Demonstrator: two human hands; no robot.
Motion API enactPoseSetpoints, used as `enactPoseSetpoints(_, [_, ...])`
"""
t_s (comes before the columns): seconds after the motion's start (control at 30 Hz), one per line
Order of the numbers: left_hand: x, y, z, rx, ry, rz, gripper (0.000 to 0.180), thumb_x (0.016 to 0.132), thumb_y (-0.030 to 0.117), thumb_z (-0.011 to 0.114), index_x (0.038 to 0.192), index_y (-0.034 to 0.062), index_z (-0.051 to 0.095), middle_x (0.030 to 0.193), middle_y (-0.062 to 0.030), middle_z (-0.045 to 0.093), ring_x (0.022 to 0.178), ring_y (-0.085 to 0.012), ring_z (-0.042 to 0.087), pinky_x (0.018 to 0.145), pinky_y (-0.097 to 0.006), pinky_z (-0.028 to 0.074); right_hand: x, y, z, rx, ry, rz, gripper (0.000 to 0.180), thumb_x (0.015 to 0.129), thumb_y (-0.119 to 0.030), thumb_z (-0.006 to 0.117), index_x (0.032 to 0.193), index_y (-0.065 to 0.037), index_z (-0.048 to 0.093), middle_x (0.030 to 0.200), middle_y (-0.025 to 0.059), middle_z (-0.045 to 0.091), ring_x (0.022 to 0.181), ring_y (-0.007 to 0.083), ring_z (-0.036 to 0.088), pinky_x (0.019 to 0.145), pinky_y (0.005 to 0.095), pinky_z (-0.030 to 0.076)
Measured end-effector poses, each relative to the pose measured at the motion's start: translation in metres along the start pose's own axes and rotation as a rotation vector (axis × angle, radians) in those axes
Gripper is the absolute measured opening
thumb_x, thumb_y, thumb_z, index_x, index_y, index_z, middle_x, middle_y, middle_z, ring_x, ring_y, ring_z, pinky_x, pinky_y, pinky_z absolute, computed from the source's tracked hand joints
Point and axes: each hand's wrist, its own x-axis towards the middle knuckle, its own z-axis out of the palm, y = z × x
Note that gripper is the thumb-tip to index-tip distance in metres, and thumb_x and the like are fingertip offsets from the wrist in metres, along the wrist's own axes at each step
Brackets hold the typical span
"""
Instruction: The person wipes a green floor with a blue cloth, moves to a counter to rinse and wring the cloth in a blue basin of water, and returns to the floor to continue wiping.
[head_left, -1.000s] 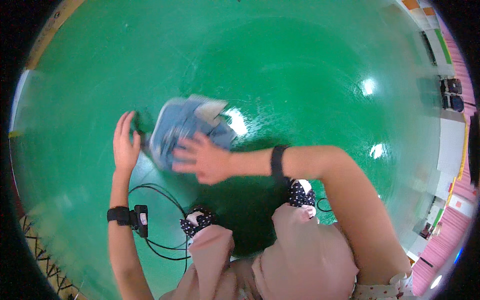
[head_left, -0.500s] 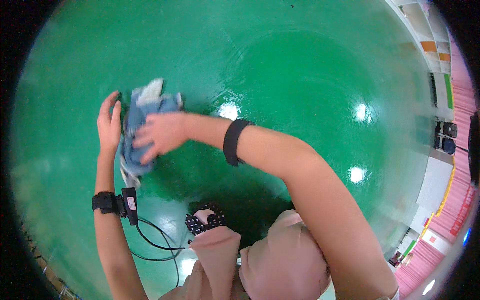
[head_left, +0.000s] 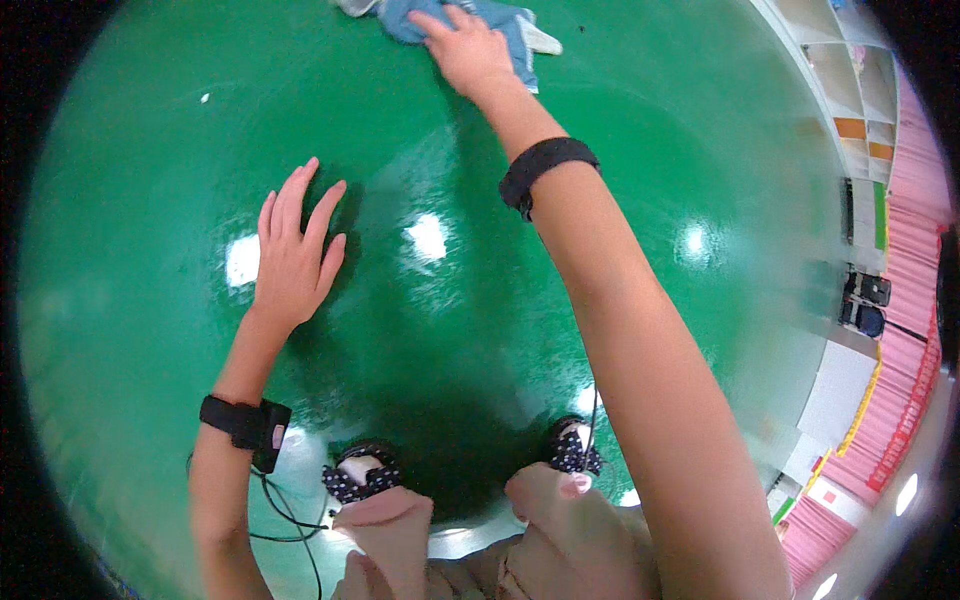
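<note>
At the far edge of the head view, my right hand (head_left: 474, 52) presses down on a crumpled blue cloth (head_left: 517, 36) with pale edges, its fingers bent over the fabric. The cloth lies on the glossy green floor (head_left: 420, 330) and is partly cut off by the top of the picture. Nearer me and to the left, my left hand (head_left: 295, 255) is open with fingers spread, just over or touching the floor, holding nothing. A black strap (head_left: 548, 170) circles my right wrist; another strap with a small black device (head_left: 250, 430) is on my left.
Black cables (head_left: 290, 522) hang near my left forearm. My feet in dotted shoes (head_left: 362, 475) stand close in front. A small white scrap (head_left: 206, 98) lies on the floor at the left. White shelving (head_left: 835, 80) and a pink curtain (head_left: 915, 290) line the right side.
My right hand has carried the cloth from the left, near my left hand, out to the far middle. My left hand has shifted a little right, its fingers spreading wider.
</note>
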Motion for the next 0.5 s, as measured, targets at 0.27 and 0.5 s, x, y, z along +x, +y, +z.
enactPoseSetpoints(0.27, [0.010, 0.009, 0.020, -0.004, -0.160, 0.091, 0.051, 0.080, 0.026, 0.050, 0.127, 0.0077, 0.041, 0.140, -0.0192, 0.027, 0.128, -0.0359, 0.028, 0.105, -0.050, 0.019, -0.075, 0.290, -0.049, -0.021, -0.162, 0.500, 0.049, 0.085, -0.034, 0.048, 0.131, -0.020, 0.039, 0.118, 0.0200, 0.053, 0.106, 0.0376, 0.052, 0.088, 0.0448, 0.042])
enactPoseSetpoints(0.5, [0.014, 0.008, 0.017, 0.022, -0.161, 0.074, 0.051, 0.078, 0.024, 0.051, 0.126, 0.0070, 0.043, 0.137, -0.0198, 0.030, 0.124, -0.0378, 0.031, 0.103, -0.049, 0.022, -0.433, 0.468, -0.150, -0.748, -0.532, 0.585, 0.045, 0.091, -0.023, 0.039, 0.130, 0.000, 0.037, 0.137, 0.0227, 0.033, 0.122, 0.0358, 0.038, 0.102, 0.0383, 0.031])
